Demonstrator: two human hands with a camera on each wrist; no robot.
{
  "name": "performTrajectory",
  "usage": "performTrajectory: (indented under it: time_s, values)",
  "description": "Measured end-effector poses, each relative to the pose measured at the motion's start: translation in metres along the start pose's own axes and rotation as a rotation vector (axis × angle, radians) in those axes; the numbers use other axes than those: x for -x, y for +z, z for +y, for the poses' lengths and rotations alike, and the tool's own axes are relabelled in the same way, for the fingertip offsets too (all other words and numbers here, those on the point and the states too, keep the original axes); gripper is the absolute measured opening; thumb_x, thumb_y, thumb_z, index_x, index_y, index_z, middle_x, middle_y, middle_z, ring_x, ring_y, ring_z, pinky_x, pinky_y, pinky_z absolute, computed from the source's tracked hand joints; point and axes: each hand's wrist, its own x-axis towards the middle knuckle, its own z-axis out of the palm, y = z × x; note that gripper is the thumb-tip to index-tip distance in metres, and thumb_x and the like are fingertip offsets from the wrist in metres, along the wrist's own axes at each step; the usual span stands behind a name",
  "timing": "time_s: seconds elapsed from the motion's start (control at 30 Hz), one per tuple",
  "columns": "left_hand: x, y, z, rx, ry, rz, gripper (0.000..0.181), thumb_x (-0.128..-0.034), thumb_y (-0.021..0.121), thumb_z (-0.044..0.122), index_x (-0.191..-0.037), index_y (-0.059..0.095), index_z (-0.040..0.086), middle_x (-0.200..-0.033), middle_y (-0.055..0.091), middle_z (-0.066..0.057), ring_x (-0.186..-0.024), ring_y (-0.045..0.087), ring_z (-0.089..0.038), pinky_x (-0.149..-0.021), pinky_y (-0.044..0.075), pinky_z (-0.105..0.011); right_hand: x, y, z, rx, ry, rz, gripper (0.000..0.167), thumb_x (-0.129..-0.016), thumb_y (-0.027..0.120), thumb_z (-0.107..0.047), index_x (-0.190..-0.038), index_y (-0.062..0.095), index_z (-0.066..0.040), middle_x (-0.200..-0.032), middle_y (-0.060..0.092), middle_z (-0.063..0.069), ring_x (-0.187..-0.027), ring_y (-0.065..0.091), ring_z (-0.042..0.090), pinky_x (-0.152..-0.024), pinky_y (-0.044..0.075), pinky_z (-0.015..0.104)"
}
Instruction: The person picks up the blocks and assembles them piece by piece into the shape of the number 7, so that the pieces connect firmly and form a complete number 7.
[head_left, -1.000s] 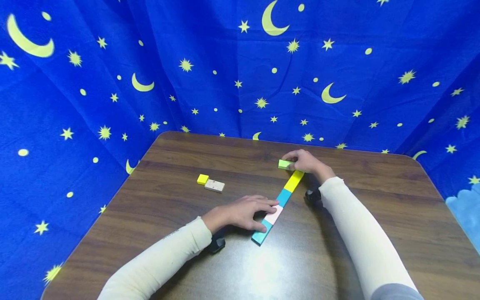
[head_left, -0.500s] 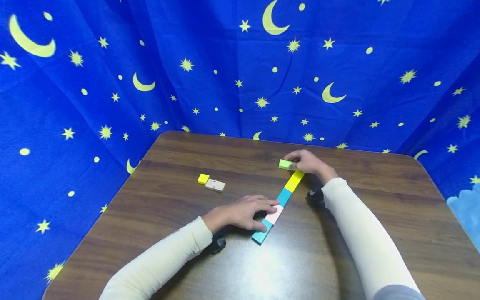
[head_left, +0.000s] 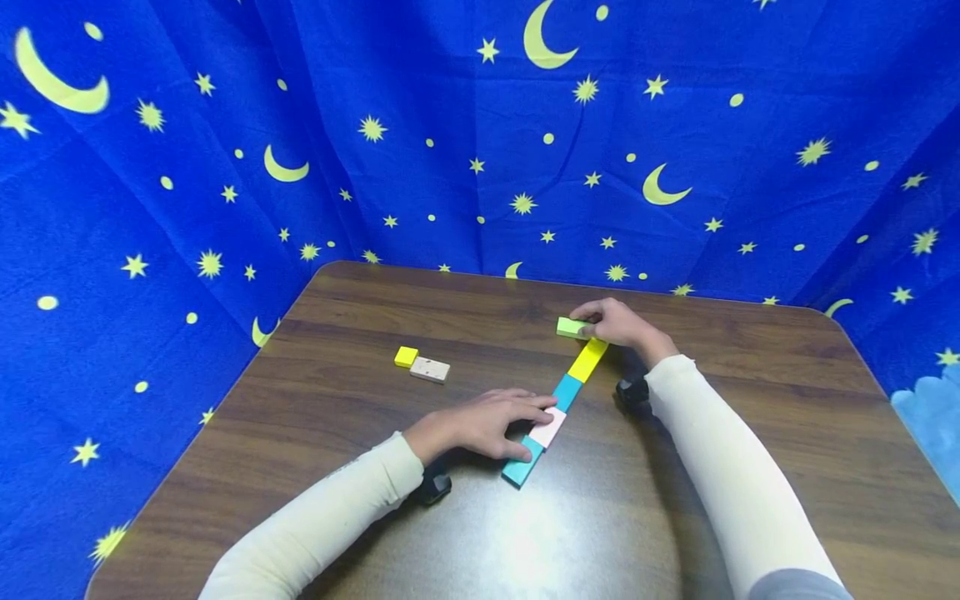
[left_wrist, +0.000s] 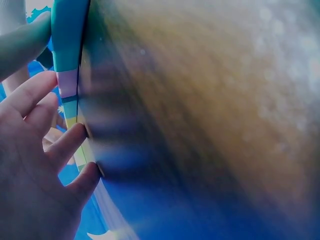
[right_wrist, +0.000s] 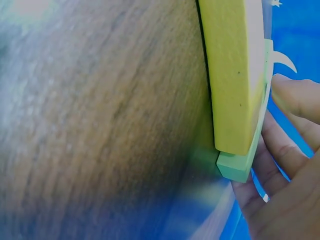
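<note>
A diagonal row of flat blocks lies on the table, running from a teal block (head_left: 516,475) through a pink block (head_left: 549,427) and a blue block (head_left: 567,392) to a yellow block (head_left: 588,360). At its far end a light green block (head_left: 568,327) sits crosswise, close against the yellow one. My left hand (head_left: 491,425) rests on the near half, thumb on the teal block and fingers spread by the pink one. My right hand (head_left: 615,322) holds the light green block between thumb and fingers; its right end is hidden under them.
Left of the row, a small yellow block (head_left: 407,357) touches a speckled whitish block (head_left: 430,370). The wooden table (head_left: 337,317) ends at the back against a blue curtain (head_left: 420,100) with moons and stars. A black wrist camera (head_left: 632,392) hangs under the right wrist.
The right hand has slid very slightly to the right along the light green block. The left hand and the blocks stay where they were.
</note>
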Motion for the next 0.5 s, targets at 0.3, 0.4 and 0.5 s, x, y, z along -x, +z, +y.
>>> performTrajectory:
  time_s: [0.3,0.4,0.5]
  values:
    - [-0.0002,-0.0001,0.0015,0.012,0.007,-0.001,0.062,-0.0931,0.068,0.035,-0.150,0.045,0.024,-0.167,0.023,0.006,-0.152,0.029,-0.023,-0.124,0.027,-0.048,0.0024,-0.0017,0.0013,-0.021,0.010,0.012,0.036,-0.092,0.061,-0.010,-0.127,0.065,-0.001,-0.123,0.068,0.022,-0.106,0.063,0.032,-0.083,0.052,0.032]
    - [-0.0003,0.0006,0.0028,-0.009,0.022,0.006,0.062,-0.0925,0.068,0.036,-0.149,0.046,0.025,-0.167,0.022,0.005,-0.152,0.028,-0.023,-0.124,0.027,-0.046,0.0035,-0.0024,0.0019,-0.014,0.010,0.024,0.035,-0.093,0.060,-0.011,-0.126,0.065,-0.002,-0.124,0.068,0.021,-0.107,0.062,0.031,-0.086,0.052,0.035]
    - [-0.0008,0.0010,0.0044,-0.032,0.034,0.004,0.059,-0.0926,0.069,0.037,-0.147,0.049,0.024,-0.167,0.022,0.004,-0.152,0.028,-0.025,-0.124,0.028,-0.045,0.0050,-0.0029,0.0028,-0.004,0.000,0.032,0.035,-0.093,0.060,-0.011,-0.126,0.066,-0.002,-0.124,0.068,0.021,-0.107,0.062,0.032,-0.087,0.051,0.037]
